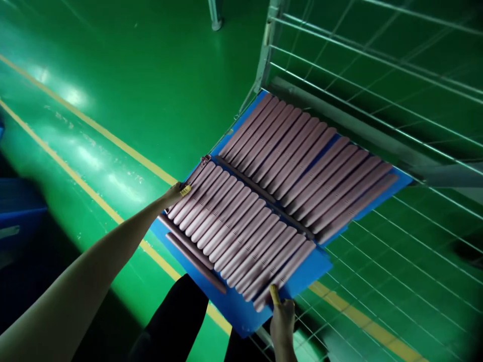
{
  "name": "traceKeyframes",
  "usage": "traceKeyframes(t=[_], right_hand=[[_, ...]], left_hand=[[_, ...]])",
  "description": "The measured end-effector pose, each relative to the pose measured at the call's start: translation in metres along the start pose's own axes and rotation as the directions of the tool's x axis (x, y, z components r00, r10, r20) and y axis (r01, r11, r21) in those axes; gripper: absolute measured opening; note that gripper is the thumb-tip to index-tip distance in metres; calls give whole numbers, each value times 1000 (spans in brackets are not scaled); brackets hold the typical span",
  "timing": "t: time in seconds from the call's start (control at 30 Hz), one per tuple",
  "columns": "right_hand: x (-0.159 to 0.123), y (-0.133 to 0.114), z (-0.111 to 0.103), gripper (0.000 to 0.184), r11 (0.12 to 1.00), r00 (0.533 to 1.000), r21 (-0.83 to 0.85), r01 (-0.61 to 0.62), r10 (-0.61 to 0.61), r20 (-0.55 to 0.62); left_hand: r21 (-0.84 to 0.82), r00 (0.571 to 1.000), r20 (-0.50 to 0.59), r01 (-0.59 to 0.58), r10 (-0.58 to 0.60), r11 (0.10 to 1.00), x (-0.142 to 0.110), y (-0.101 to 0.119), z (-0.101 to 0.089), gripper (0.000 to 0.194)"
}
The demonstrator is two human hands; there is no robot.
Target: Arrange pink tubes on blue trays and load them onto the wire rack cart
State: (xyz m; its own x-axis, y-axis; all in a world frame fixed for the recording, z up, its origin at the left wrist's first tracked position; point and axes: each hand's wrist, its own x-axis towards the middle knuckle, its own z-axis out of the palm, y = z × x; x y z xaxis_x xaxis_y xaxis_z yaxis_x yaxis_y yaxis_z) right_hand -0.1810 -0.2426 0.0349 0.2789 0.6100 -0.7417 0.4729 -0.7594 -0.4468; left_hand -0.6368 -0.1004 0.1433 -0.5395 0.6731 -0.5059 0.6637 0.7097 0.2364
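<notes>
My left hand is closed on the left edge of a blue sheet, its yellow-covered thumb on top. At the near right edge, my right hand pinches the same sheet, also with a yellow-covered thumb. The fingers beneath are hidden. A row of long, round-ended pink strips lies side by side on this sheet, with two loose strips set crosswise along the near left side. Just beyond, another blue sheet carries a second row of pink strips. A dark bar runs between the rows.
A wire rack with metal bars stands at the right and extends under the sheets. Yellow lines cross the glossy green floor. A blue bin is at the far left, and a metal leg stands at the top.
</notes>
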Motion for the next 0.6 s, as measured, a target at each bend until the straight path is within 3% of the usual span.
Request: traceKeyframes(t=[0.1,0.33,0.6], right_hand=[[-1,-8,4,58,999,1000,-24,-21,21,8],[-4,-13,8,40,999,998,31,-32,30,48],[3,3,3,56,987,987,86,-132,123,106]], left_hand=[[20,998,56,17,-18,1000,8,-10,4,56],[86,1000,-8,-8,8,996,15,-15,12,57],[141,1000,-9,7,-6,990,12,-12,16,58]])
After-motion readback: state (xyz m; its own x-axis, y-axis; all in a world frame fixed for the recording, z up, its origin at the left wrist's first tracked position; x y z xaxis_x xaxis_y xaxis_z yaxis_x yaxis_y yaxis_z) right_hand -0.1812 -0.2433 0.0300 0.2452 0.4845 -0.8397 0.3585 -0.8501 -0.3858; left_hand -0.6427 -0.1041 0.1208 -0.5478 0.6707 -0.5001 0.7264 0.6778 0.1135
